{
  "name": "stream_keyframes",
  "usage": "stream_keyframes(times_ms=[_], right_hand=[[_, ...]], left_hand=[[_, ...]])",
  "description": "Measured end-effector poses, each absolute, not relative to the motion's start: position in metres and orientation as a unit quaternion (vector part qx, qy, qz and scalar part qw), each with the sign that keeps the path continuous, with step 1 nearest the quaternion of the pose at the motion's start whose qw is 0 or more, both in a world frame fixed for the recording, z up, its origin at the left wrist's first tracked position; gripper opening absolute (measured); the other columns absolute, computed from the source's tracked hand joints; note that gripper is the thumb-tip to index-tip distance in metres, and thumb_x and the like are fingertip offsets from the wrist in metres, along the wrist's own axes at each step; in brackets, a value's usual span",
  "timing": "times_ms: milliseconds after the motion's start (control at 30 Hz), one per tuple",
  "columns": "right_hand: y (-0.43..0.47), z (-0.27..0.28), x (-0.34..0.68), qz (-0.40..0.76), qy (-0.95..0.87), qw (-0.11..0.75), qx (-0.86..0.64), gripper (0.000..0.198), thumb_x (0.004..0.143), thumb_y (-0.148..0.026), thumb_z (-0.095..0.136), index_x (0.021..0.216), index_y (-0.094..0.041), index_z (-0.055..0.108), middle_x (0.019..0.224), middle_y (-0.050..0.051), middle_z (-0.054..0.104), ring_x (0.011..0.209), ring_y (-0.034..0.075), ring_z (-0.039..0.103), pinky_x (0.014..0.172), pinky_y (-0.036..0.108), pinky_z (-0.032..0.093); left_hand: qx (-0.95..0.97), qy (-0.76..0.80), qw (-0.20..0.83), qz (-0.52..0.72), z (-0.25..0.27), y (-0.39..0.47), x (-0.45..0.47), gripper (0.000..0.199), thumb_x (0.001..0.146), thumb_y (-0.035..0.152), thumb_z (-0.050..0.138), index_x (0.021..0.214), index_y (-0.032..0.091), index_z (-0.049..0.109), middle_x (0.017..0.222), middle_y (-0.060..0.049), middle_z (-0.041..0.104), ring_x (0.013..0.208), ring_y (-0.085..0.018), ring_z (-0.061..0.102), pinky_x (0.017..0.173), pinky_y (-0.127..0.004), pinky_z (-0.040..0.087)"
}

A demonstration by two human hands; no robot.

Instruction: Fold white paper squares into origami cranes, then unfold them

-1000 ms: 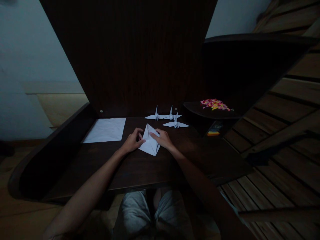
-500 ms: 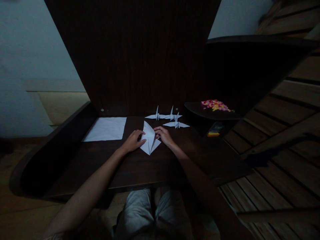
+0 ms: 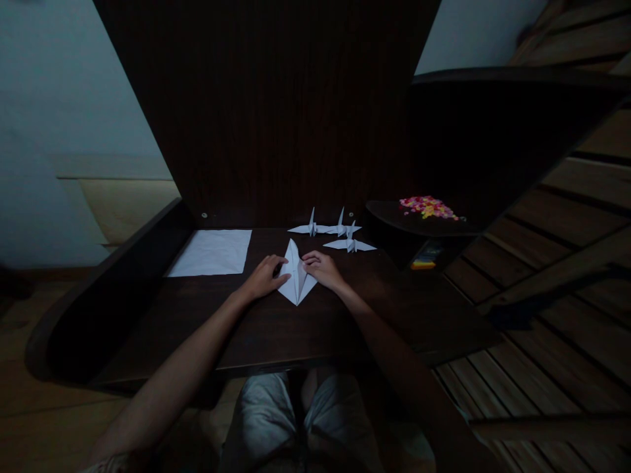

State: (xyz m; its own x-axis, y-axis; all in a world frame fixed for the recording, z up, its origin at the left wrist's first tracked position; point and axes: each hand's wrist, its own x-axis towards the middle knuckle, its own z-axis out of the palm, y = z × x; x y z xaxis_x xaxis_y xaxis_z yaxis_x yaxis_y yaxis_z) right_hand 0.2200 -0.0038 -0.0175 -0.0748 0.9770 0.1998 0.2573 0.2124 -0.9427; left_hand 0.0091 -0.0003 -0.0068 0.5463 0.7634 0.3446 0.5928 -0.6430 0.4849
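Observation:
A white sheet of paper, part-folded into a pointed kite-like form, lies on the dark desk in front of me. My left hand holds its left side, the thumb on top and the fingertips along the edge. On the other side, my right hand has its fingers closed on the right flap near the centre crease. Just behind are three folded white paper cranes: one at left, another beside it, and the nearest.
A flat white sheet lies at the left of the desk. Small pink and yellow pieces are heaped on a corner shelf at right. Below it sits a small yellow-edged item. A raised side panel bounds the left.
My right hand has moved slightly left over the paper, bringing the right flap inward, so the top now looks narrower. My left hand stays at the left side. The view has shifted slightly.

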Motion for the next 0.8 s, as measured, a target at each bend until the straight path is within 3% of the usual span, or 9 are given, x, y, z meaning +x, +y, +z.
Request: stream_keyframes(times_ms=[200, 400, 633, 800], right_hand=[[-0.009, -0.017, 0.218, 0.267, -0.703, 0.421, -0.507, 0.016, 0.074, -0.018, 0.064, 0.090, -0.015, 0.064, 0.081, 0.002, 0.063, 0.065, 0.011, 0.055, 0.065, 0.026, 0.047], [-0.016, -0.013, 0.217, 0.131, -0.783, 0.368, -0.483, 0.020, 0.080, -0.023, 0.065, 0.099, -0.019, 0.066, 0.095, 0.005, 0.061, 0.090, 0.018, 0.054, 0.086, 0.034, 0.042], [-0.015, -0.011, 0.212, 0.183, -0.730, 0.417, -0.510, 0.017, 0.089, -0.029, 0.052, 0.091, -0.019, 0.065, 0.084, 0.003, 0.066, 0.078, 0.015, 0.058, 0.075, 0.029, 0.044], [-0.012, -0.012, 0.213, 0.227, -0.693, 0.436, -0.527, 0.016, 0.085, -0.028, 0.056, 0.090, -0.017, 0.065, 0.081, 0.003, 0.067, 0.073, 0.015, 0.061, 0.069, 0.027, 0.046]], left_hand=[[0.866, 0.384, 0.159, 0.277, -0.006, -0.001, 0.009, 0.034, 0.083, 0.034, 0.056, 0.111, 0.016, 0.057, 0.101, -0.008, 0.057, 0.097, -0.023, 0.053, 0.089, -0.039, 0.044], [0.883, 0.374, 0.105, 0.264, -0.009, 0.000, 0.010, 0.032, 0.084, 0.034, 0.054, 0.108, 0.016, 0.064, 0.126, -0.012, 0.050, 0.115, -0.028, 0.045, 0.101, -0.045, 0.036], [0.907, 0.363, 0.083, 0.195, -0.005, -0.005, 0.013, 0.037, 0.085, 0.027, 0.048, 0.119, 0.020, 0.062, 0.135, -0.010, 0.051, 0.123, -0.031, 0.038, 0.098, -0.051, 0.035], [0.927, 0.334, 0.083, 0.153, -0.004, -0.010, 0.019, 0.046, 0.083, 0.019, 0.043, 0.126, 0.022, 0.057, 0.139, -0.006, 0.050, 0.129, -0.031, 0.035, 0.102, -0.053, 0.029]])
